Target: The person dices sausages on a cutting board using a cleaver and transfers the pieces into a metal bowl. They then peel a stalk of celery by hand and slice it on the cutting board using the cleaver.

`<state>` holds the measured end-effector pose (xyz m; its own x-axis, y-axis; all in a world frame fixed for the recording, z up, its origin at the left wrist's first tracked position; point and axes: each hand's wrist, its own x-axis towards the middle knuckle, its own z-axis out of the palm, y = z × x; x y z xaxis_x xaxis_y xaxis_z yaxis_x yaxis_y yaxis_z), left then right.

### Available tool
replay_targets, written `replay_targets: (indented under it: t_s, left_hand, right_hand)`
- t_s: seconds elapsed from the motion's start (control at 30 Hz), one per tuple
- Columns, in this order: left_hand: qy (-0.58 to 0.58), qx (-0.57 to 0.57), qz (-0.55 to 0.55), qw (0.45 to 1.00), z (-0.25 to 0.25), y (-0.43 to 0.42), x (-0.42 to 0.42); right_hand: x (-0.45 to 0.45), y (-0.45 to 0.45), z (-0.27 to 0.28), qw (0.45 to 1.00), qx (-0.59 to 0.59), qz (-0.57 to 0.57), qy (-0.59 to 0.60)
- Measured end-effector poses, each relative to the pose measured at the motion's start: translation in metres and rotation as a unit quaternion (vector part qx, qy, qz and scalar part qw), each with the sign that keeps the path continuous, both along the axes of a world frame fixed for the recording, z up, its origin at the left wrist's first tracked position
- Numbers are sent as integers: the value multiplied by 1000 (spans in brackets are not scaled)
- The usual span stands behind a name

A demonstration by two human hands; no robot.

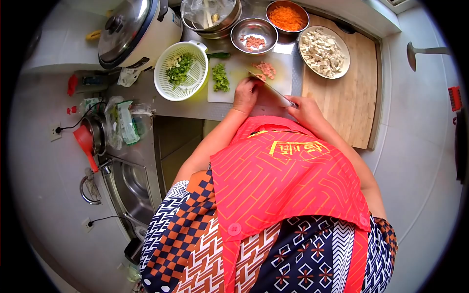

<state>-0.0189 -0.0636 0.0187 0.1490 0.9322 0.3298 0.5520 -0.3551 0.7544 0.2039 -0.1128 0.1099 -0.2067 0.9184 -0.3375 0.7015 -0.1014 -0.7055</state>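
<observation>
My right hand (307,111) is wrapped around the handle of a kitchen knife (276,93), whose blade slants up and left across the white cutting board (239,61). Close by the blade's far end, my left hand (245,94) has its fingers curled in; what they hold, if anything, is hidden. Small chopped pink pieces (264,70) lie just beyond the blade. To the left sits a pile of chopped greens (220,78). Behind the board stands a steel bowl (239,30) with more pink bits inside.
A white colander (200,80) holding chopped greens overlaps the board's left side. Diced white cubes fill a plate (346,62) on the wooden board (359,107). Shredded orange carrot fills another bowl (288,18). A rice cooker (161,39) stands back left; the sink (129,188) lies left.
</observation>
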Motion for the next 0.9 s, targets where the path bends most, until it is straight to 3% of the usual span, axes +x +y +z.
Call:
replay_targets:
  t_s: [0.33,0.5,0.53,0.67,0.9]
  left_hand:
    - [15,-7,13,1000,-2,0,2]
    - [18,-9,12,1000,0,-1,1]
    - [28,-9,10,1000,-2,0,-1]
    - [28,-21,14,999,-2,-1,-2]
    - [-4,-40,40,998,-2,-6,1]
  right_hand:
    - [5,-6,26,1000,-26,2,-7]
    - [0,-3,8,1000,-24,-3,14]
    - [-2,-3,-3,999,25,7,23]
    - [-5,0,-13,997,39,45,-43]
    - [-5,-2,-14,995,54,54,-57]
